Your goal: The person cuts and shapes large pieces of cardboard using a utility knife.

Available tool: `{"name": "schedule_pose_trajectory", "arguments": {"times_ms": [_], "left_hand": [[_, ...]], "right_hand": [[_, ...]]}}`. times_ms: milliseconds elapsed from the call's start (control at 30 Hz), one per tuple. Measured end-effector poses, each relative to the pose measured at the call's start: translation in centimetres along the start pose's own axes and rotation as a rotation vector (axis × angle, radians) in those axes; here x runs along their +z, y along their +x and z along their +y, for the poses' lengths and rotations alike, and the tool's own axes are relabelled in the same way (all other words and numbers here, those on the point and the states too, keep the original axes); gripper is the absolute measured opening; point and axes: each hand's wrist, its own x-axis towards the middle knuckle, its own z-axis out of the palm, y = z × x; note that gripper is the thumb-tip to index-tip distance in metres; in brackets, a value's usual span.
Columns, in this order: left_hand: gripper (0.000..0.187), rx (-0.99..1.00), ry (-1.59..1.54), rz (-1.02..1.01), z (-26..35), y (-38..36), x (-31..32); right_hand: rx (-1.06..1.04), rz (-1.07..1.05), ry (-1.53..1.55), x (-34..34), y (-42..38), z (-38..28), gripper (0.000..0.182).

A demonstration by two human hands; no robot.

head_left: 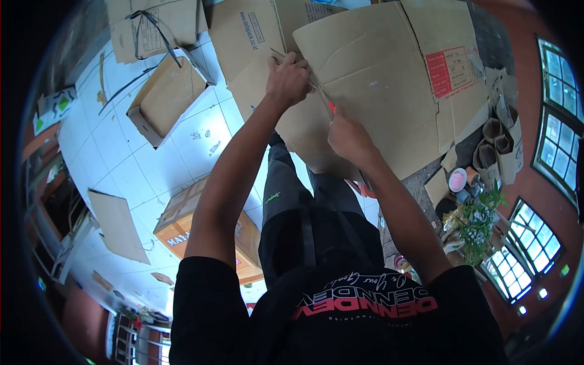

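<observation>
An open shallow box (171, 96) lies on the white tiles (204, 135), a black strap (159, 38) by its upper corner. Lower down are a flat board (119, 226) and a closed box (246, 248). At right, a leafy plant (479, 226) stands near a pink-filled tub (457, 180), below barred windows (558, 91) in a red wall (550, 193).

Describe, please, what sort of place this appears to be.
Probably a room or covered porch of a home, used as a workspace: white floor tiles, paned windows in a reddish-brown wall, and large cardboard sheets being worked on.
</observation>
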Motion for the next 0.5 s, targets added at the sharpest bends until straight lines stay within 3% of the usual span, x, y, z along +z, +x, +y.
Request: {"name": "schedule_pose_trajectory", "arguments": {"times_ms": [200, 400, 500], "left_hand": [[0.029, 0.013, 0.054, -0.018, 0.3, -0.5, -0.2], [0.028, 0.056, 0.001, 0.02, 0.1, 0.4, -0.2], [0.036, 0.023, 0.055, -0.086, 1.1, -0.2, -1.4]], "right_hand": [[-0.086, -0.028, -0.042, 0.8, 3.8, 0.4, 0.039], [0.054, -0.021, 0.031, 0.9, -2.0, 1.4, 0.036], [0.019, 0.012, -0.019, 2.9, 2.2, 2.3, 0.036]]}}
